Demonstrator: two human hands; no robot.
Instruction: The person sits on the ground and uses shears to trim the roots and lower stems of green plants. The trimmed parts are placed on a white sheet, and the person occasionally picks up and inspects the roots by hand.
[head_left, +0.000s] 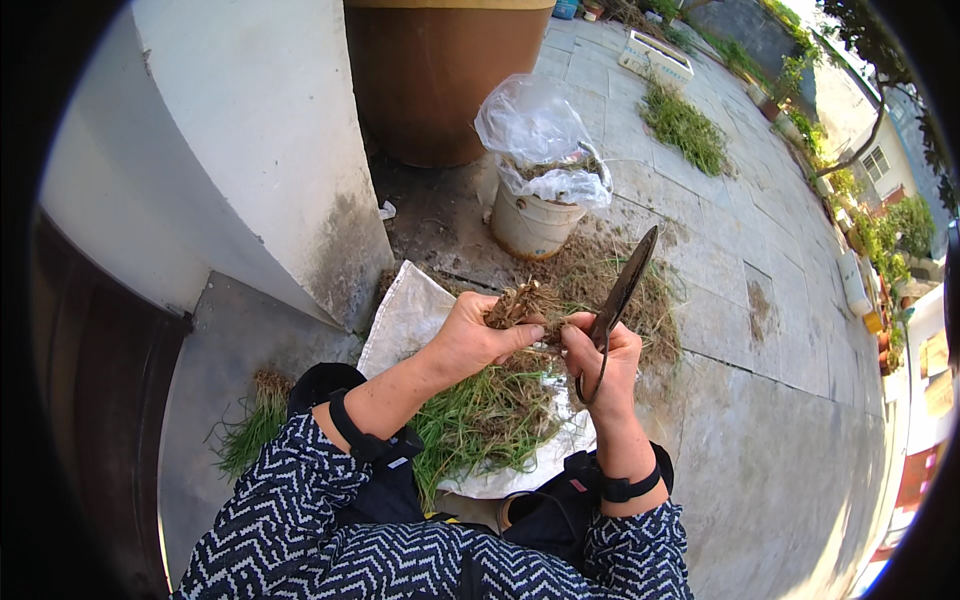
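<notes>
My left hand (480, 334) is closed around a clump of brown, dry plant roots (523, 301), its thumb pointing to the right. Close beside it, my right hand (606, 360) holds dark, rusty metal scissors (624, 281), blades pointing up, while its thumb and finger pinch the brown root fibres between the hands. Below both hands, a heap of green, grass-like plants (480, 420) with soil and dry stalks lies on a white woven sack (409, 311). A neat bunch of similar green plants (259, 420) rests on the ground at left, roots upward in the view.
A plastic-lined bucket (536, 221) stands ahead, with soil and trimmings (645, 307) scattered around it. Behind it is a big brown pot (450, 82); a white wall corner (300, 187) rises at left. Pulled greenery (684, 124) and a white foam box (656, 56) lie farther off.
</notes>
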